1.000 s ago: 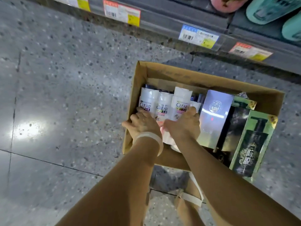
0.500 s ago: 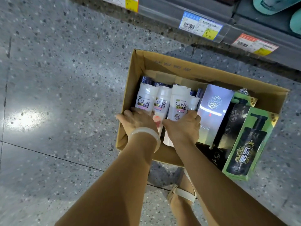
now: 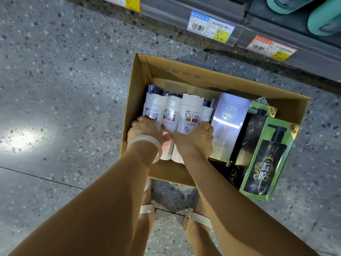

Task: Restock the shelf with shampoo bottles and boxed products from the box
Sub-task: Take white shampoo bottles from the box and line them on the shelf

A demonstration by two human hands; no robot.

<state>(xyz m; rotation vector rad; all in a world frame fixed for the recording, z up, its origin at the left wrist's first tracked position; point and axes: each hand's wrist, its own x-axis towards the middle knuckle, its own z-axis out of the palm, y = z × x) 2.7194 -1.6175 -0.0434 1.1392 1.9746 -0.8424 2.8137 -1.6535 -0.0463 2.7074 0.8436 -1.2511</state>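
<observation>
A person's sandalled feet (image 3: 147, 209) stand on the speckled floor (image 3: 64, 80) at the near edge of an open cardboard box (image 3: 142, 71), both bare arms reaching down into it. The left hand (image 3: 143, 130), a pale bangle (image 3: 145, 143) at the wrist, has its fingers curled against the outer side of a row of white shampoo bottles (image 3: 190, 117) labelled CLEAR, while the right hand (image 3: 195, 139) clasps the row's other side, fingers hooked over its edge beside a silver boxed product (image 3: 227, 124); together they appear to grip the bottles as one bundle, though the fingertips are partly hidden. The bottles lie in the box's left half, much as half a second ago, the hands set a little closer around them. Green-and-black boxed products (image 3: 267, 159) fill the right side. Beyond, price tags (image 3: 210, 26) line the shelf (image 3: 295, 58) edge.
</observation>
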